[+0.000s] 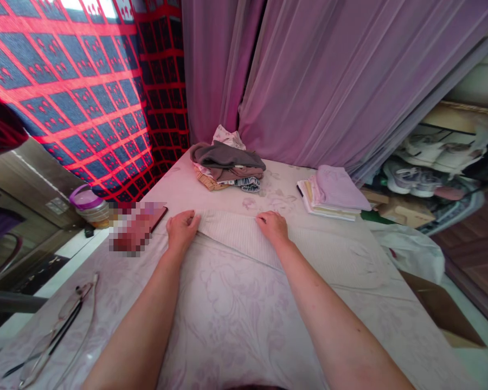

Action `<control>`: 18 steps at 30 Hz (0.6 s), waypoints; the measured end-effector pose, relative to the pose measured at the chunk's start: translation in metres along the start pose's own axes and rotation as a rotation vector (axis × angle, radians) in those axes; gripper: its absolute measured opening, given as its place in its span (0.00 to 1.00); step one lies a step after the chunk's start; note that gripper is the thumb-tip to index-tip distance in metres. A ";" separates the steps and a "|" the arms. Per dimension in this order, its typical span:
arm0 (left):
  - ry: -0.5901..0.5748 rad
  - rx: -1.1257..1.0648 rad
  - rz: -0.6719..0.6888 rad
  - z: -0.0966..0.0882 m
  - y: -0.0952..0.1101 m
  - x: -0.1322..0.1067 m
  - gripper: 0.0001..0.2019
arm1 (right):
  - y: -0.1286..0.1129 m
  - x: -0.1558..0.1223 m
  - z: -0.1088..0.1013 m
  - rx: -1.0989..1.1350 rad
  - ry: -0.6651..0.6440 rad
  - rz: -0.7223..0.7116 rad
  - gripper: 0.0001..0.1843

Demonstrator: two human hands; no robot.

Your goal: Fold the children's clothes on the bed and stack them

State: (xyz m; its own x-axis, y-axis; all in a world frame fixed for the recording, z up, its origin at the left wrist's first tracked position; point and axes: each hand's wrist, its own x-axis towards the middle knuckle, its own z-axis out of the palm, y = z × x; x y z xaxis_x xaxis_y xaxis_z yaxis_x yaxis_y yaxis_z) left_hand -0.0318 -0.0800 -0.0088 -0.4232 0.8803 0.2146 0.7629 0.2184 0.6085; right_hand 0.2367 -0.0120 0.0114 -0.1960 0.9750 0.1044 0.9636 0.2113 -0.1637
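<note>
A pair of white ribbed trousers lies flat and lengthwise across the bed, its gathered end stretching off to the right behind my right forearm. My left hand is closed at the left end of the trousers, thumb and fingers pinching the cloth by the corner. Along their far edge, my right hand is closed on the fabric with its fingertips together. Beyond my hands sits a loose heap of clothes, grey and brown on top. A neat stack of folded clothes, lilac uppermost, rests at the far right.
The floral bedsheet spreads under everything. At the left lie a blurred-out phone-like object, eyeglasses and a pale cable. Purple curtains hang behind the bed. Shoes fill a rack at the right, above a cardboard box.
</note>
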 end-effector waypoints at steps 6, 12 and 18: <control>0.013 -0.016 0.002 0.001 -0.002 0.000 0.11 | -0.002 -0.002 0.005 0.034 0.088 0.025 0.14; -0.011 -0.006 0.006 -0.001 0.000 0.000 0.10 | -0.003 -0.004 0.010 0.051 0.101 0.039 0.15; -0.019 0.028 -0.008 -0.002 0.002 -0.001 0.11 | -0.007 -0.010 0.016 0.068 0.117 0.006 0.16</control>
State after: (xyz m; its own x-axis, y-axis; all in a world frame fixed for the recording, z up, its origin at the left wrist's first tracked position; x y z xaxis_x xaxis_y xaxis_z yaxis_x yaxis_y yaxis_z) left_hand -0.0313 -0.0809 -0.0066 -0.4196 0.8865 0.1951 0.7730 0.2363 0.5887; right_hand 0.2294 -0.0226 -0.0039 -0.1637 0.9625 0.2163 0.9494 0.2133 -0.2307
